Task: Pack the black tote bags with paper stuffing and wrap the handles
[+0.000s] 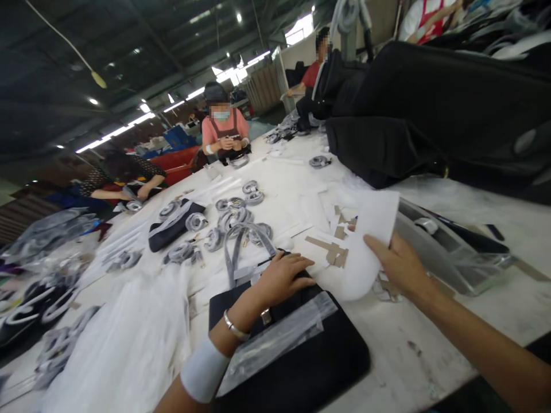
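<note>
A black handbag (340,350) lies flat at the table's near edge, a strip of clear plastic film (279,338) across its front and a metal clasp above the strip. Its wrapped grey handle (235,249) stands up at the far side. My left hand (279,278) rests on the bag's upper part, fingers stretched out and holding nothing. To the right, my right hand (398,264) pinches a white foam sheet (370,241) between thumb and fingers, raised above the table beside the bag. Brown cardboard pieces (331,249) lie just left of the sheet.
Several wrapped strap coils (235,218) and a black bag (176,223) lie farther left. White sheets (129,338) heap at near left. A big black bag pile (408,109) rises at right, above a plastic-wrapped item (447,246). Co-workers sit across the table (482,350).
</note>
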The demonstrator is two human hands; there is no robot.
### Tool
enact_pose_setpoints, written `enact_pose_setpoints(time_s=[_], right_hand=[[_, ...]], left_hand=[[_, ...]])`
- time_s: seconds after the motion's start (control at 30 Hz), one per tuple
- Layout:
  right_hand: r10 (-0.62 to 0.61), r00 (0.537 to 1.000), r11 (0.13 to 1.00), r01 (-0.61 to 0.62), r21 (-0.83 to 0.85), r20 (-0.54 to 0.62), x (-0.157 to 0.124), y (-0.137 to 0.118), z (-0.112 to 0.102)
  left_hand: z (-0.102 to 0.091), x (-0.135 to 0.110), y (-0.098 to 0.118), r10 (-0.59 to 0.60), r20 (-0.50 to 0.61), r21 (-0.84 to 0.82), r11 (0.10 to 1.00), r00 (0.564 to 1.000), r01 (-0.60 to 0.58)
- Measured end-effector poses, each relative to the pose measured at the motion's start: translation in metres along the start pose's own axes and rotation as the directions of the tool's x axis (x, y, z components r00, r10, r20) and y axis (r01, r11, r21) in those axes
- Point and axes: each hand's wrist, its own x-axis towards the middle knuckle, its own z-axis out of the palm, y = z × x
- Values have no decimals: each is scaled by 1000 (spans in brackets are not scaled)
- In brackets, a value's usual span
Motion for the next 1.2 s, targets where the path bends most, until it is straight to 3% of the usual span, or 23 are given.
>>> enact_pose_setpoints(time_s=[0.07,0.17,0.27,0.33,0.4,0.43,0.5,0.6,0.7,0.77,0.83,0.93,1.0,1.03,1.13,1.2], right_hand=[[31,1000,999,-31,32,-5,-2,-8,11],[-41,999,992,39,120,16,0,-27,26],[-92,975,949,24,314,204,9,-40,31],[-111,916,921,-51,385,386,18,-40,29],[-89,866,939,-91,331,492,26,-31,24],[-63,857,954,-99,283,511,29,-26,22],[-7,889,969,-106,221,458,34,-17,20],[53,973,979,-94,179,223,36,-10,22],[61,994,987,-73,142,89,34,-6,32],[61,995,982,-74,171,78,31,-3,42],[77,992,972,-97,215,98,27,-1,52],[91,975,966,-135,219,202,22,-3,58],[69,929,978,-134,158,362,21,-9,59],[50,878,985,-123,122,476,21,-11,59],[0,619,998,-45,35,785,25,-15,61],[-3,485,1000,20,-8,874,28,-13,65]], left_hand=[[-2,5,15,-90,-63,-49,995,994,87],[-6,17,42,-163,-133,-181,974,978,138],[-9,30,58,-141,-126,-412,908,982,77],[-12,36,57,-90,-78,-516,856,993,37],[-12,37,46,15,28,-563,826,1000,3],[-12,37,38,60,74,-553,833,995,-9],[-9,35,16,89,88,-430,902,992,-43],[2,30,-20,41,-24,-108,993,999,-43],[19,25,-45,-16,-134,-96,995,991,3],[30,21,-49,-55,-281,-181,984,958,3],[38,18,-44,-64,-452,-200,979,890,-31],[41,15,-33,-58,-588,-165,985,807,-50],[40,14,-26,-108,-606,-174,985,788,1],[40,14,-24,-137,-608,-180,983,782,33],[42,16,-22,-139,-612,-131,989,778,74],[45,17,-22,-99,-616,-73,995,781,69]])
